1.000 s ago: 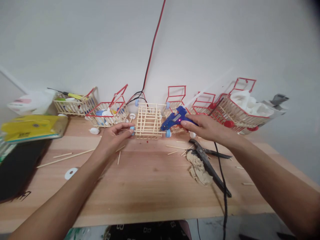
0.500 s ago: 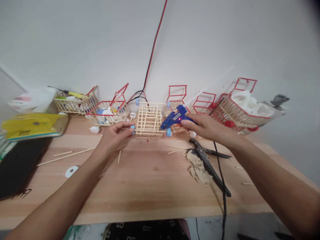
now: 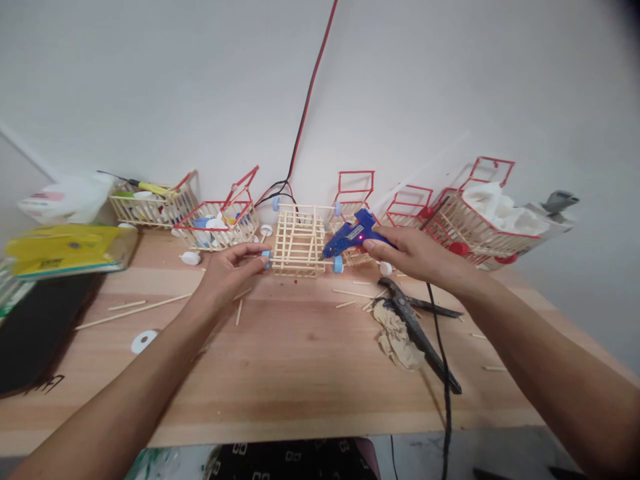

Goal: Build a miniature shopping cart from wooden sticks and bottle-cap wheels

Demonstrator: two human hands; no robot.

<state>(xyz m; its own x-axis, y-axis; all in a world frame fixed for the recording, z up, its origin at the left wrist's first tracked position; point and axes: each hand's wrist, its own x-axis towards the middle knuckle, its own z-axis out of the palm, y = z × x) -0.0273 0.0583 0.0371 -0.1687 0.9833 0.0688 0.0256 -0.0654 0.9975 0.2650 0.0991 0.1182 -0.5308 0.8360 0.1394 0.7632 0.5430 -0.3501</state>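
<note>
In the middle of the table a small cart made of wooden sticks point(image 3: 299, 241) lies with its wheels upward. Blue bottle-cap wheels point(image 3: 338, 265) sit on the ends of its stick axles. With thumb and fingers my left hand point(image 3: 239, 263) pinches the near left blue wheel point(image 3: 267, 259). A blue hot glue gun point(image 3: 354, 235) with a lit red light is gripped in my right hand point(image 3: 413, 252). Its nozzle points at the near axle, close to the right wheel; whether it touches is too small to tell.
Several stick carts with red trim, such as a filled one point(image 3: 215, 223), line the wall. Black-handled cutters point(image 3: 417, 333) lie on crumpled paper point(image 3: 397, 337) beside the glue gun's cord point(image 3: 447, 373). Loose sticks point(image 3: 135, 313), a white ring point(image 3: 144, 342) and a yellow packet point(image 3: 70, 250) are at left.
The glue gun and my right hand have shifted very slightly to the right. My left hand stays on the wheel, and the cart has not visibly moved.
</note>
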